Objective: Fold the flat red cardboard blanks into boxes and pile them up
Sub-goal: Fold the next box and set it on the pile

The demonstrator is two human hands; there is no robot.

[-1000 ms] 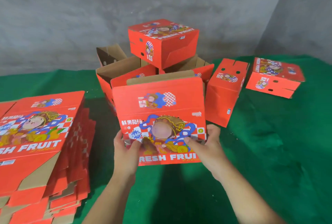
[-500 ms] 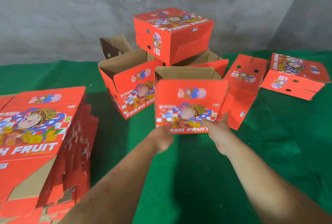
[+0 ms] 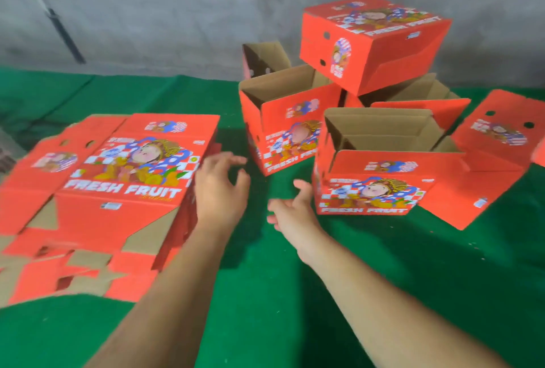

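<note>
Left hand: the left hand [image 3: 219, 190] is seen empty, fingers loosely spread, beside the right edge of the stack of flat red printed cardboard blanks [image 3: 118, 187]; contact cannot be told.
Right hand: the right hand [image 3: 290, 211] is held empty and relaxed, just left of the open-topped red cardboard box [image 3: 371, 187]; nothing is grasped.
Folded boxes: further red boxes are grouped beyond the hands, one closed red box [image 3: 373, 40] perched on top of the open ones.
Surface: everything is carried on the green cloth-covered worktop [image 3: 295, 294].
Step in hand: a folded box is judged set down; a fresh blank is being reached for.
Next move: the top blank must be gripped by its edge, lifted clear of the stack and opened up.
</note>
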